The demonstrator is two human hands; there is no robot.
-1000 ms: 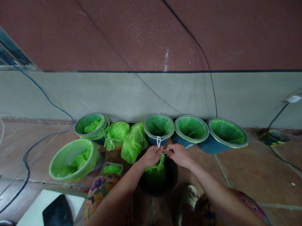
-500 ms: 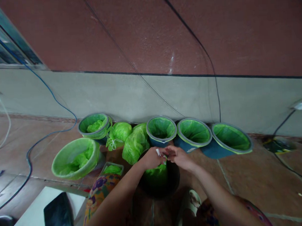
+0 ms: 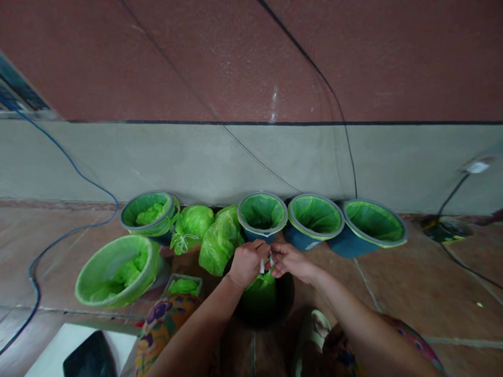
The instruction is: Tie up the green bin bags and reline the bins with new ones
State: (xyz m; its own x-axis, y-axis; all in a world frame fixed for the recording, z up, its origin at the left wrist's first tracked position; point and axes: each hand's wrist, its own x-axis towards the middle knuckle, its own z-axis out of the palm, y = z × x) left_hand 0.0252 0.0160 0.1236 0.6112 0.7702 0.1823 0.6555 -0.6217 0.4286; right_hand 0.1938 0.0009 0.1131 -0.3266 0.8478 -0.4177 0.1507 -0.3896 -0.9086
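Between my knees stands a dark bin (image 3: 288, 298) with a bright green plastic bag (image 3: 260, 296) in it. My left hand (image 3: 248, 262) is closed at the bag's gathered top, pinching a short white tie (image 3: 262, 267). Just beside it, my right hand (image 3: 293, 261) has its fingers curled on the other part of this white tie. The two hands are close together above the bin. My fingers partly hide the bag's top, so I cannot make out a knot.
Along the wall stand several blue bins lined with green bags, such as the rightmost bin (image 3: 373, 225). Tied green bags (image 3: 192, 221) and a wide lined bin (image 3: 113, 272) are at left. A phone (image 3: 90, 365) lies on a white surface (image 3: 42, 359). A blue cable (image 3: 66, 235) crosses the floor.
My hands have turned and drawn slightly apart, and white tie ends now show between them. The view has shifted a little to the right.
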